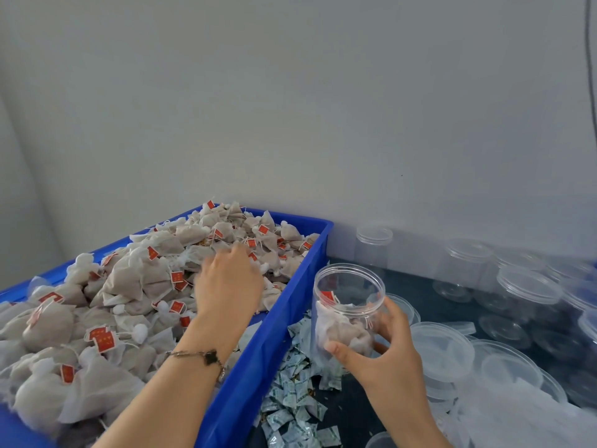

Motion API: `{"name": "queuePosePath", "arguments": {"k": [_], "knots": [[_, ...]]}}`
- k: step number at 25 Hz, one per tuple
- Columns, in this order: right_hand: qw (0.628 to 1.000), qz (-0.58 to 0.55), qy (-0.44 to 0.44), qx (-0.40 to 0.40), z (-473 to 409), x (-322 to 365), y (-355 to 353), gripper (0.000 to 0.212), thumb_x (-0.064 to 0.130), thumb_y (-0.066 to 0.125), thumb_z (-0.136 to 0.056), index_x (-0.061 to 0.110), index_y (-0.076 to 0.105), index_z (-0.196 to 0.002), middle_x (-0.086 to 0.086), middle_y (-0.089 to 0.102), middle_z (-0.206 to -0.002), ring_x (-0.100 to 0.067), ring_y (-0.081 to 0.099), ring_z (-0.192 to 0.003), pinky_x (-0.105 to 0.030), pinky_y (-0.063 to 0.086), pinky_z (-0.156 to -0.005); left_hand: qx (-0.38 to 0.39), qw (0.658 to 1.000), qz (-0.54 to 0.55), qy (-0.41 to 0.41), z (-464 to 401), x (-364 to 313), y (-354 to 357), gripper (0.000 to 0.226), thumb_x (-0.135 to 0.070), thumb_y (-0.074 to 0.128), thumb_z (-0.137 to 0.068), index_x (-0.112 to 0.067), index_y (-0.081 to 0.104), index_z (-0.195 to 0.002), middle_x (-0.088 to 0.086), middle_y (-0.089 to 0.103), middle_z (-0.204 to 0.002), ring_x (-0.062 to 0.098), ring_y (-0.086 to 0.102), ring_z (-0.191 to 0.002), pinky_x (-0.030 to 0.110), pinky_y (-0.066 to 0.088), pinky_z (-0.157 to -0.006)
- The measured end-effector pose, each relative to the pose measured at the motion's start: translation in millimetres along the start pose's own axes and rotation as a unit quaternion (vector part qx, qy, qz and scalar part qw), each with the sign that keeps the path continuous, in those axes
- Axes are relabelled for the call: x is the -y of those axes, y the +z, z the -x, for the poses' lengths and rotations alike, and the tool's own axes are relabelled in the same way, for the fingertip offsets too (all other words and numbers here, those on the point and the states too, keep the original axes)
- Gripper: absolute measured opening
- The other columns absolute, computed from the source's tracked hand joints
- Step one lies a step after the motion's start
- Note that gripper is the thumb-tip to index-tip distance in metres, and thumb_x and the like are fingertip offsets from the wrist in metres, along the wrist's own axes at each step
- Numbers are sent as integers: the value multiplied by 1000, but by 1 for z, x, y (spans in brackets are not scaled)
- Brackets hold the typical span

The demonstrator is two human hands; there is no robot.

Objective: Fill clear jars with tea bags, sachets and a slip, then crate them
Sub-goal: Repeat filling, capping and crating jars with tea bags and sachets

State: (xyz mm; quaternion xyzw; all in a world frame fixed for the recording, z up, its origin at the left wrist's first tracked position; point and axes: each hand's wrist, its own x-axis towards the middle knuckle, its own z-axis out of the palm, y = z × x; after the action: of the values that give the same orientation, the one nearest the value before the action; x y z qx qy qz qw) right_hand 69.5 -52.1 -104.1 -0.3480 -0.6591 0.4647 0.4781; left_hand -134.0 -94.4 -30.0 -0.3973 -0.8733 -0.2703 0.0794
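Nearest the camera, small white-and-green sachets [298,412] lie scattered on the dark table [352,415], in the strip between the blue crate [258,360] on the left and a cluster of clear plastic lids [442,347] on the right. Crumpled clear plastic film [517,415] lies at the lower right, partly over those lids. The left forearm, with a thin chain bracelet [200,355] at the wrist, crosses the crate's near right wall. The right hand [384,344] grips an open clear jar [349,308] low on its side, thumb curled across the near face and fingers wrapped round the far side; the jar is tilted with its mouth toward the crate, just beside the crate's right wall, above the sachets. Several tea bags sit in the jar's lower half, one red tag showing near the rim. The left hand [227,282] is down among the heaped tea bags [129,286] inside the crate, palm down; its fingertips are blurred and buried in the pile, so I cannot tell whether they are pinching a bag or merely touching. The bags are pale mesh pouches with strings and red paper tags, piled above the crate's rim. Farther back on the right, empty clear jars [468,263] stand and lie near the grey wall [290,108].
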Motion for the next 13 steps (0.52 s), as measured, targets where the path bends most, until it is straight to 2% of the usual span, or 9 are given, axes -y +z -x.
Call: {"name": "queuePosePath", "arguments": {"k": [1, 2, 4, 5, 7, 11, 13], "knots": [[1000, -3, -1, -4, 0, -1, 0, 102, 45, 87, -41, 47, 37, -130, 21, 51, -126, 2, 49, -106, -12, 40, -80, 70, 985, -152, -45, -6, 12, 6, 42, -23, 54, -91, -19, 47, -132, 6, 52, -132, 25, 48, -119, 37, 43, -90], [1000, -4, -4, -6, 1, -1, 0, 100, 40, 90, -44, 48, 37, -129, 20, 51, -125, 3, 48, -106, -14, 41, -81, 166, 952, -243, -88, -11, 23, 12, 45, -20, 53, -90, -18, 44, -135, 10, 47, -136, 29, 43, -125, 41, 40, -96], [1000, -3, -8, -3, 2, -1, 1, 98, 36, 91, -47, 53, 35, -125, 22, 50, -122, 8, 48, -100, -15, 40, -79, 310, 891, -311, -116, -17, 41, 34, 49, -13, 52, -91, -14, 42, -139, 12, 45, -139, 29, 43, -127, 41, 41, -102], [1000, -3, -5, 1, 2, 0, 1, 97, 39, 91, -45, 57, 34, -122, 25, 50, -119, 12, 47, -98, -12, 40, -77, 349, 873, -321, -116, -19, 47, 43, 51, -11, 52, -92, -13, 41, -141, 12, 45, -139, 29, 45, -127, 40, 43, -103], [1000, -1, 5, 10, 2, 3, 3, 95, 49, 86, -38, 64, 31, -114, 31, 48, -114, 18, 45, -95, -8, 39, -71, 347, 877, -305, -131, -20, 53, 56, 48, -11, 50, -93, -14, 43, -140, 10, 46, -139, 28, 47, -126, 39, 44, -100], [1000, 6, 12, 19, 1, 5, 4, 91, 56, 79, -34, 67, 29, -110, 31, 46, -115, 12, 48, -100, -7, 38, -74, 249, 921, -225, -200, -19, 59, 60, 44, -14, 51, -92, -16, 44, -135, 7, 55, -128, 24, 54, -116, 36, 45, -79], [1000, 8, 4, 20, 1, 4, 4, 91, 55, 79, -35, 66, 28, -110, 30, 47, -117, 6, 48, -107, -7, 38, -78, 224, 924, -214, -224, -15, 61, 60, 39, -14, 52, -91, -13, 50, -130, 8, 57, -126, 25, 53, -117, 36, 49, -86]]}}
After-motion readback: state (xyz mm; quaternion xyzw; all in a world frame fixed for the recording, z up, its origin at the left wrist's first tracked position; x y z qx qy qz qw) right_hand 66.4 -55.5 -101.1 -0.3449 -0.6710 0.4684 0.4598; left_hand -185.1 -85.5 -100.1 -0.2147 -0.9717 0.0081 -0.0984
